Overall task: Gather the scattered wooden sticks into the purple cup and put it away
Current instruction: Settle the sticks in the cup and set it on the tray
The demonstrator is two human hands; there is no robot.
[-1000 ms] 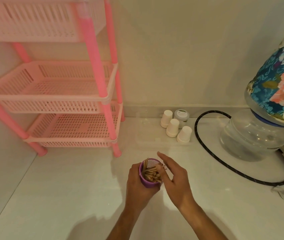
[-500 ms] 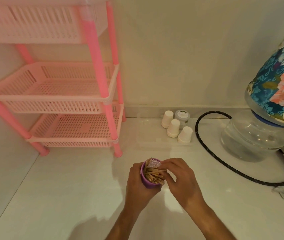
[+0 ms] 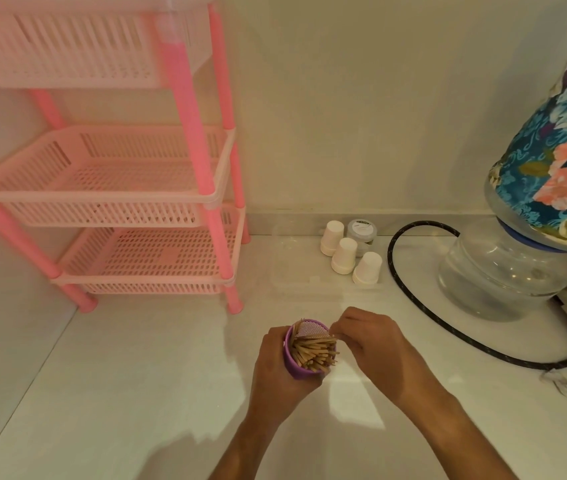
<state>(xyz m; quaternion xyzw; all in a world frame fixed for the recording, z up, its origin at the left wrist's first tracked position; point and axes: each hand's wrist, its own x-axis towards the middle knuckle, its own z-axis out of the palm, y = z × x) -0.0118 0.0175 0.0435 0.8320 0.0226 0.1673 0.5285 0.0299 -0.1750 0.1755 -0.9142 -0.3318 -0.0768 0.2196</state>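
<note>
Left hand [image 3: 280, 370] clenched round purple cup [image 3: 297, 367] of wooden sticks [image 3: 313, 351] — right hand [image 3: 375, 348] at 3 o'clock, fingertips pinching at stick ends.

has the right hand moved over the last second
Yes. The right hand curled its fingers and pulled in toward the purple cup, now pinching at its rim.

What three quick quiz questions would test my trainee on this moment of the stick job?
1. True or false: the left hand holds the purple cup.
2. How many white cups stand upside down by the wall? A) two B) three C) five
3. Fill in: the sticks lie inside the ____.

Key: 1. true. 2. B; they stand beside a small jar. 3. cup; the right hand has its fingertips at the rim, and no loose sticks show on the counter.
</note>
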